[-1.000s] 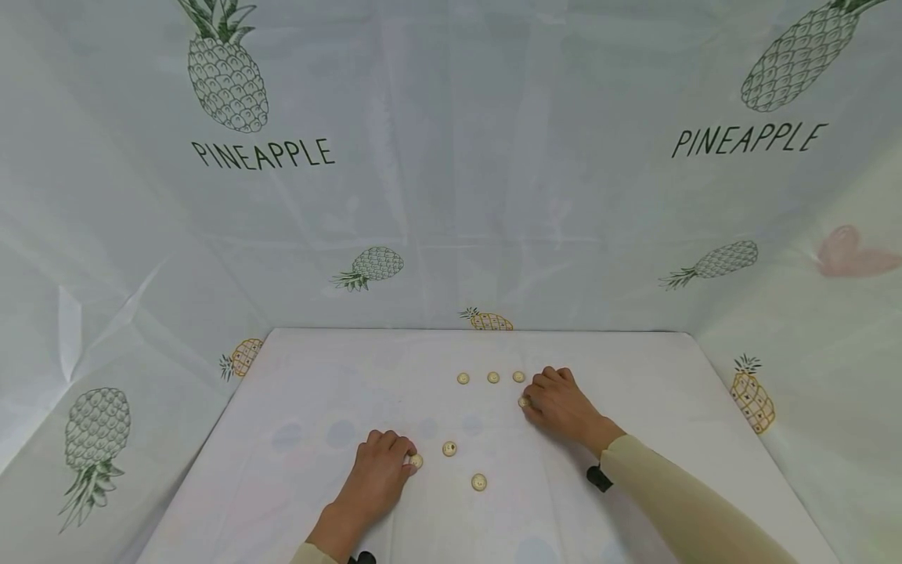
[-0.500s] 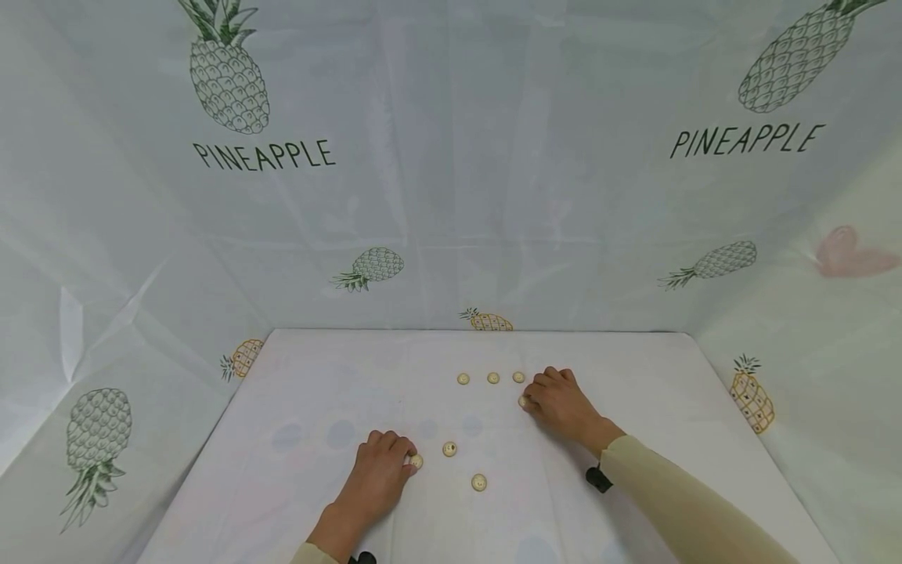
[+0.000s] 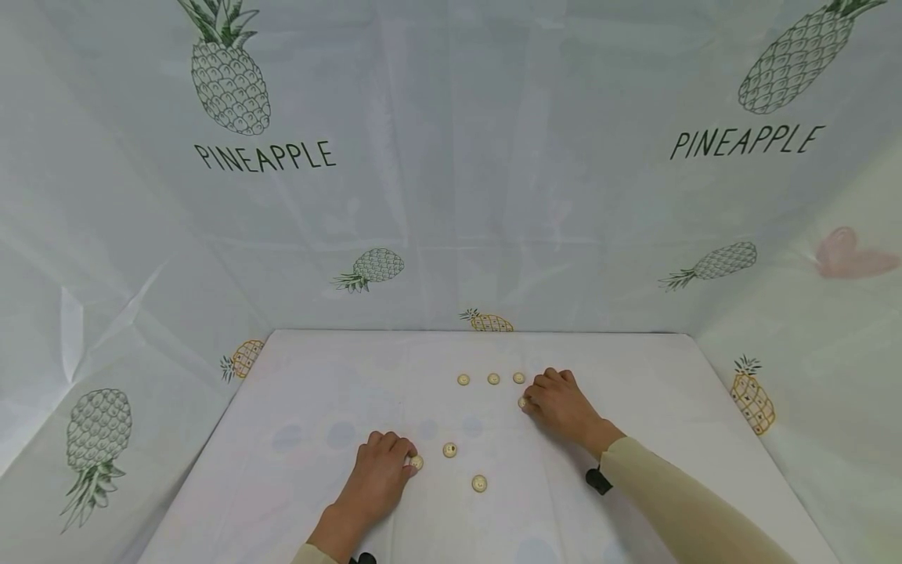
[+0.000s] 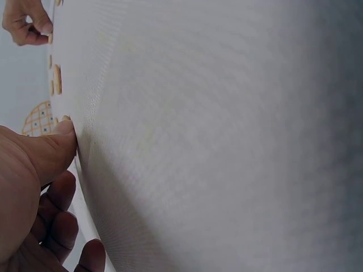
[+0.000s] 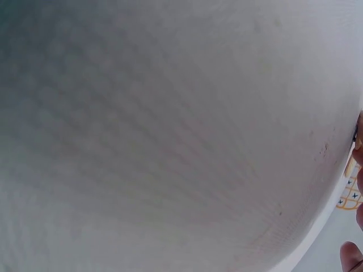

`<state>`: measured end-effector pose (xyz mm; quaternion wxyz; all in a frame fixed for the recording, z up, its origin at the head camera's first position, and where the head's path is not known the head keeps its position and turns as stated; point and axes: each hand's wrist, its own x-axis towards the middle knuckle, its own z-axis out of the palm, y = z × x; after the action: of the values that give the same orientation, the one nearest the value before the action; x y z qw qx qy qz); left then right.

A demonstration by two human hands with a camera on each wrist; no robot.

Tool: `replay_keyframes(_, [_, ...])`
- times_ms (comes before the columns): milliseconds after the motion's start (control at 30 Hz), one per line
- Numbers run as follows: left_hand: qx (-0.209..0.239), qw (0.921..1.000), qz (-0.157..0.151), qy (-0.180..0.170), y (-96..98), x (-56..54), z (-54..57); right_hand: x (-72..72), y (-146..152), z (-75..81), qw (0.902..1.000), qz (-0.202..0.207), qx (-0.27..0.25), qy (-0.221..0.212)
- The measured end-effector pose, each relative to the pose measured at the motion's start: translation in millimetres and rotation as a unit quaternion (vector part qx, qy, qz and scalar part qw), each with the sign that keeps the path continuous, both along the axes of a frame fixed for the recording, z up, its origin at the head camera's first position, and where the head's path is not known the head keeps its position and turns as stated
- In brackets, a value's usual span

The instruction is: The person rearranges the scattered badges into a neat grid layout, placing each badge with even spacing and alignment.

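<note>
In the head view my left hand (image 3: 377, 479) is at the near middle of the table, its thumb and fingertips pinching a small round cream-coloured disc (image 3: 416, 463). Farther off, to the right, my right hand (image 3: 564, 407) pinches a similar disc (image 3: 522, 403) by its edge. Fine dark marks show on the discs, too small to read. The left wrist view has the left thumb (image 4: 55, 148) at the thin disc it holds, low against the tabletop. Only parts of the right fingers (image 5: 359, 156) reach into the right wrist view.
Three loose discs, the middle one (image 3: 493, 379) among them, lie in a row at the back. Two more, a dark-spotted disc (image 3: 449, 450) and a nearer disc (image 3: 479, 483), lie between the hands. A pineapple-print sheet (image 3: 451, 196) hangs behind the white table (image 3: 296, 376).
</note>
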<state>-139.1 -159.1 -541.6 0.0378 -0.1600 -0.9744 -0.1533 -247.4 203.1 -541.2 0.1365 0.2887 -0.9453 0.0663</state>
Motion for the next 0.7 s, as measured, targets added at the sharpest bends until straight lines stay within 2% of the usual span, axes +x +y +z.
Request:
replay_keyframes(200, [0.001,1.0000,-0.003,0.002,-0.3,1.0,-1.1,0.9,-0.5,1.7,1.0000,0.000,0.000,0.003])
replay_keyframes(500, [-0.014,0.9996,-0.011,0.020,-0.1,1.7,3.1,2.6,1.0,2.4,0.9996,0.009,0.000,0.026])
replay_keyframes(700, [-0.030,0.9994,-0.006,0.015,0.1,1.9,2.8,4.8,1.1,4.7,0.9993,0.007,0.010,0.035])
